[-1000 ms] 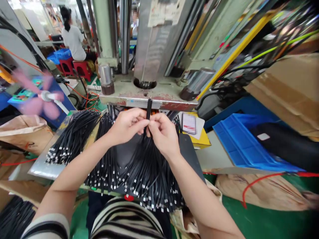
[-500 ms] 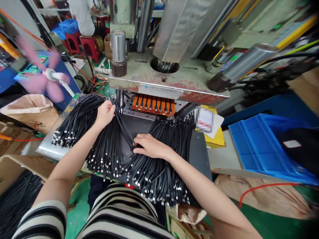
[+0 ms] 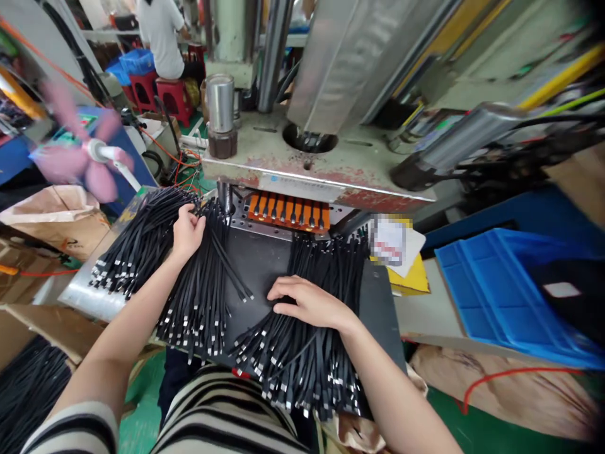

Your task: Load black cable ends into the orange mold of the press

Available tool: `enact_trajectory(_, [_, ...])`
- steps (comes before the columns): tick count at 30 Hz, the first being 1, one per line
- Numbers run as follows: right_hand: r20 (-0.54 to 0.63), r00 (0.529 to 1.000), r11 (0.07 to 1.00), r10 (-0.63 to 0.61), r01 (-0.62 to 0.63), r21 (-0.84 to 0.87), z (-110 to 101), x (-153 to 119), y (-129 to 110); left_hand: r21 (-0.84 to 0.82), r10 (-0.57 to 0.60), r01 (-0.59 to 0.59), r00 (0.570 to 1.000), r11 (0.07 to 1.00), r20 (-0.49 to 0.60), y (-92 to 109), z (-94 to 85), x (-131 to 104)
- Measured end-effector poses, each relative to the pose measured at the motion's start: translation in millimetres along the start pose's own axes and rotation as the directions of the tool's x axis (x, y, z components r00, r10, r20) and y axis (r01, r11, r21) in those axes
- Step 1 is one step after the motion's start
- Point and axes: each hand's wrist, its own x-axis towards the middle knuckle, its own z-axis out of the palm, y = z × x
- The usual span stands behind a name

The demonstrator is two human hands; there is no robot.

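The right hand had moved right, its grip spread, that of the left hand indeterminable, left bundle apparently set aside, right bundle apparently remaining.

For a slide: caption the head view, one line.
Left hand and right hand at black cable piles, an orange fixture beyond.

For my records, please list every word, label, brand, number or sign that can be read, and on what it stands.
None can be read.
Pale strip on the press plate: too small and blurred.
White card by the yellow box: pixelated, unreadable.
Paper bag at left: dark marking, unreadable.
Brown sack at right: faint marks, unreadable.
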Motion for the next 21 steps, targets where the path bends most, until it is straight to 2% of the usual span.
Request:
enact_trajectory(2, [-0.105,0.994,0.996,-0.004,0.013,0.087,-3,-3,0,-0.073,0.073,-0.073,0.997,0.995,-0.011,3,-4.2,-2])
enact_trajectory(4, [-0.243,0.970,0.988,0.028,0.009,0.152,-9,-11,4,-0.126,0.180,-0.175,0.983,0.976,0.027,13,-10.3,-4])
enact_trajectory(6, [-0.398,0.912,0.982,0.097,-0.022,0.188,-18,-22,14,-0.195,0.285,-0.253,0.945,0.948,0.163,28,-15.9,-3])
enact_trajectory(7, [-0.480,0.866,0.978,0.139,-0.045,0.202,-23,-29,23,-0.238,0.333,-0.273,0.904,0.932,0.267,37,-17.4,-2])
enact_trajectory(8, [-0.566,0.803,0.973,0.186,-0.072,0.218,-28,-35,34,-0.281,0.377,-0.283,0.845,0.917,0.379,47,-17.5,0])
enact_trajectory(10, [-0.731,0.625,0.960,0.274,-0.129,0.249,-39,-46,60,-0.348,0.450,-0.293,0.685,0.890,0.573,64,-13.2,8])
enact_trajectory(11, [-0.803,0.512,0.952,0.306,-0.155,0.264,-43,-50,74,-0.372,0.474,-0.296,0.610,0.880,0.635,71,-9.3,12])
enact_trajectory(12, [-0.859,0.388,0.941,0.334,-0.183,0.283,-47,-53,88,-0.396,0.490,-0.291,0.558,0.871,0.669,77,-5.0,17])
enact_trajectory(13, [-0.894,0.272,0.929,0.356,-0.209,0.307,-50,-55,100,-0.423,0.501,-0.271,0.529,0.865,0.685,83,-0.8,21])
enact_trajectory(14, [-0.911,0.169,0.914,0.376,-0.230,0.335,-53,-55,111,-0.455,0.508,-0.237,0.519,0.858,0.687,87,2.5,24])
enact_trajectory(15, [-0.915,0.087,0.899,0.393,-0.245,0.363,-55,-56,121,-0.493,0.516,-0.197,0.523,0.848,0.678,90,4.6,27])
enact_trajectory(16, [-0.913,0.028,0.886,0.407,-0.257,0.386,-57,-55,128,-0.532,0.523,-0.153,0.534,0.833,0.664,93,5.2,30])
enact_trajectory(17, [-0.910,-0.007,0.876,0.415,-0.266,0.402,-58,-55,134,-0.569,0.529,-0.111,0.545,0.814,0.650,95,4.5,33])
enact_trajectory(19, [-0.909,-0.021,0.871,0.415,-0.281,0.404,-61,-53,140,-0.603,0.513,-0.035,0.568,0.797,0.644,95,0.7,37])
enact_trajectory(21, [-0.914,0.000,0.871,0.407,-0.303,0.388,-62,-50,142,-0.558,0.442,0.020,0.586,0.830,0.679,93,-3.1,41])
